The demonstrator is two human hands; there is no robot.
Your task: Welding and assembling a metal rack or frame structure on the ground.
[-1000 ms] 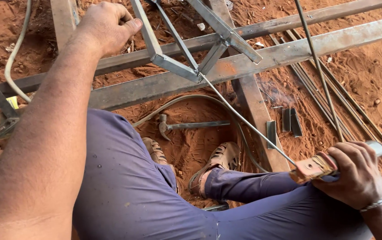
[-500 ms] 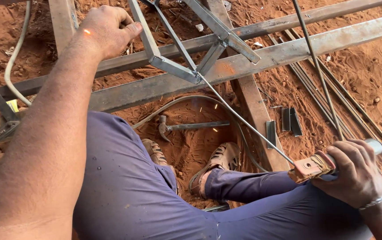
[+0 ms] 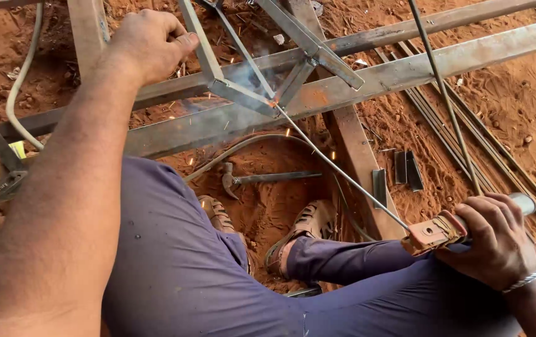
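Observation:
My right hand [image 3: 494,242] grips a welding electrode holder [image 3: 438,231] above my right thigh. Its long thin rod [image 3: 340,167] runs up-left, and the tip touches a joint of angled steel pieces [image 3: 262,100], where sparks and pale smoke rise. My left hand [image 3: 151,43] is closed on a slanted steel strip [image 3: 198,39] of the same frame, at the upper left. Two long flat steel bars [image 3: 405,68] cross the red earth under the joint.
A hammer [image 3: 252,180] lies on the red soil between my sandalled feet [image 3: 305,221]. A pale cable [image 3: 15,93] curves at the left. Thin rods [image 3: 461,125] and short steel offcuts [image 3: 402,168] lie to the right. My legs in blue trousers fill the foreground.
The rod tip has struck an arc at the joint: sparks and smoke now show. Both hands keep their grip and place.

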